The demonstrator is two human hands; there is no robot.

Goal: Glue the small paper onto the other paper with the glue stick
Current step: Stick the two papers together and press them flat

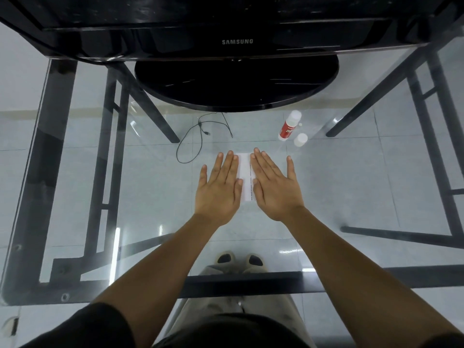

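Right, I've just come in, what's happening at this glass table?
A person presses both flat palms, left hand and right hand, on white paper lying on the glass table. The red-and-white glue stick lies beyond the right hand, with its white cap off beside it, neither being touched.

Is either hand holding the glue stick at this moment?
No. The glue stick lies on the glass table beyond the right hand, while both that and the left hand lie flat at the paper.
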